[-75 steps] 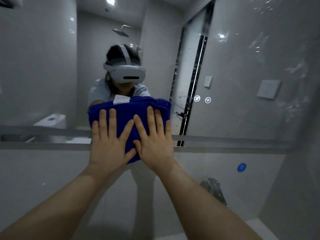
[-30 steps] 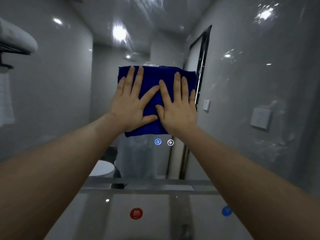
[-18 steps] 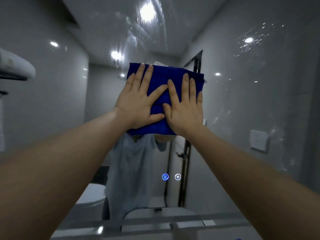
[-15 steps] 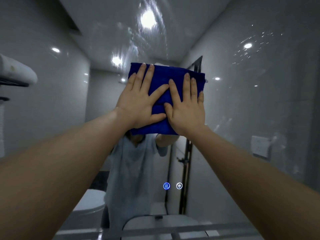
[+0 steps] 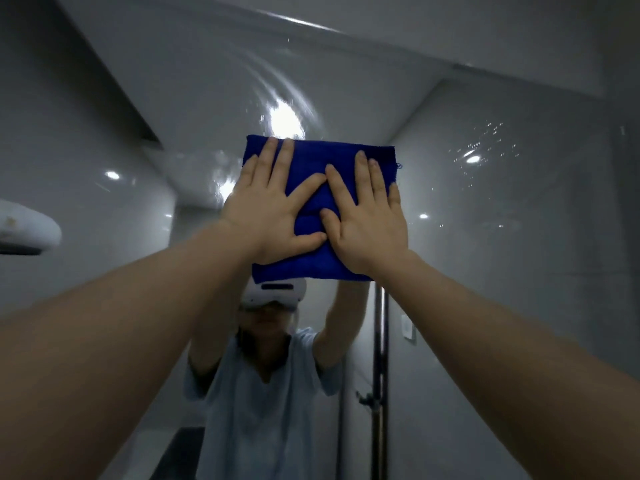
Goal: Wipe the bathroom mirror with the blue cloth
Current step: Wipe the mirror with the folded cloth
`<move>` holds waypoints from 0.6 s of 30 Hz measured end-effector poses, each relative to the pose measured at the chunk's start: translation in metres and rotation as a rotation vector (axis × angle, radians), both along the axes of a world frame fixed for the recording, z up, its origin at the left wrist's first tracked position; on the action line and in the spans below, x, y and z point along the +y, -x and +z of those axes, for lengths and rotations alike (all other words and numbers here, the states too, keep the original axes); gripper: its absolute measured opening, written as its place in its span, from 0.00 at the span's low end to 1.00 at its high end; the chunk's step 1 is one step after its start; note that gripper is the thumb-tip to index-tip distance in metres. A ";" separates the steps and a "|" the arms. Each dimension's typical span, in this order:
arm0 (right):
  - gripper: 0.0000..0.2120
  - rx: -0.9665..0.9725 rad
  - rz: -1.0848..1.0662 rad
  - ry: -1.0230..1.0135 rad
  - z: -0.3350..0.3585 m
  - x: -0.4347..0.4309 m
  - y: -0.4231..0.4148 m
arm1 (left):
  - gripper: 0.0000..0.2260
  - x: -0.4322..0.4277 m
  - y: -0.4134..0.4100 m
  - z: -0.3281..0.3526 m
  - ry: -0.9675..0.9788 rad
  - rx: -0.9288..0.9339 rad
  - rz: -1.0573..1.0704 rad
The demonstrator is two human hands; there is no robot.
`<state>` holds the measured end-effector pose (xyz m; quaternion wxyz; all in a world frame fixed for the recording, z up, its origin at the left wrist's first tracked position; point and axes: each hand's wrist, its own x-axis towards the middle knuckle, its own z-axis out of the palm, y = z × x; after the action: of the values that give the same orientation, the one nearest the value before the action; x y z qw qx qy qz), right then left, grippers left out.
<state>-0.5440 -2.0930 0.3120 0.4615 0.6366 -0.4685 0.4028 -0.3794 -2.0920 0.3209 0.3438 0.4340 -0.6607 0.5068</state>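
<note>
The folded blue cloth (image 5: 320, 157) lies flat against the upper part of the bathroom mirror (image 5: 485, 237). My left hand (image 5: 266, 209) presses on the cloth's left half with straight, spread fingers. My right hand (image 5: 367, 223) presses on its right half the same way, the two thumbs touching in the middle. Both arms reach up and forward. The mirror shows a person in a white headset and light shirt below the cloth, and curved wet streaks above it.
The mirror's top edge (image 5: 381, 39) runs across above the cloth. A white rolled towel on a rack (image 5: 24, 230) juts in at the left. A dark door frame and a metal pipe (image 5: 379, 375) appear reflected at lower right.
Both hands have slid the cloth up the mirror from its bottom edge to its upper part. My view has tilted up, so the shelf and tap below have left the frame.
</note>
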 end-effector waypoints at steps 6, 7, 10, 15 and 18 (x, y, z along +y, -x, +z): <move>0.28 -0.001 0.001 0.032 0.045 -0.003 0.000 | 0.40 0.000 0.002 0.045 -0.017 0.021 -0.013; 0.28 -0.007 0.001 0.034 0.053 -0.002 0.000 | 0.40 0.001 0.001 0.053 -0.018 0.016 -0.012; 0.27 -0.022 -0.006 0.027 0.072 -0.001 -0.002 | 0.40 0.002 -0.001 0.077 -0.024 0.004 -0.022; 0.27 -0.066 0.002 0.006 0.102 0.001 -0.008 | 0.37 0.010 -0.002 0.113 -0.084 0.000 0.022; 0.26 -0.111 0.016 -0.024 0.119 0.005 -0.016 | 0.34 0.020 0.009 0.135 -0.098 0.056 0.133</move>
<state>-0.5283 -2.0885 0.4309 0.4240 0.6225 -0.4931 0.4353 -0.3885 -2.0723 0.4560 0.3064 0.5073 -0.6443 0.4834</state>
